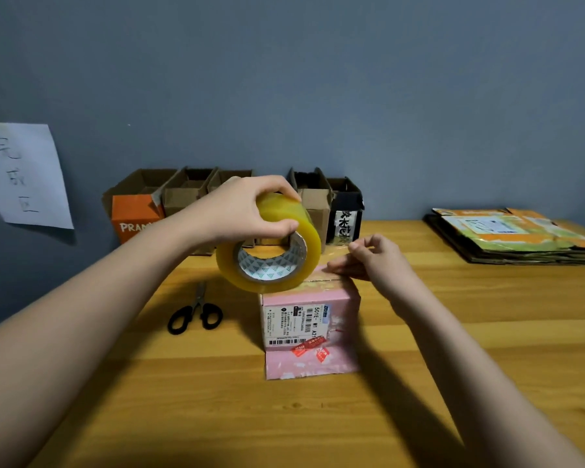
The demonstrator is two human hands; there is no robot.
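Left hand (247,211) grips the tape (294,217) above the pink box (309,332) in the middle of the frame. Right hand (372,258) pinches the loose end onto the box top. Taping looks just begun; cutting with the scissors (199,298) is left.

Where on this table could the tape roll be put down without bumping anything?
Bare wood lies in front of the pink box toward the near edge, and right of it, short of the flattened cartons. Left is tighter: scissors lie there. The back is crowded with open cartons.
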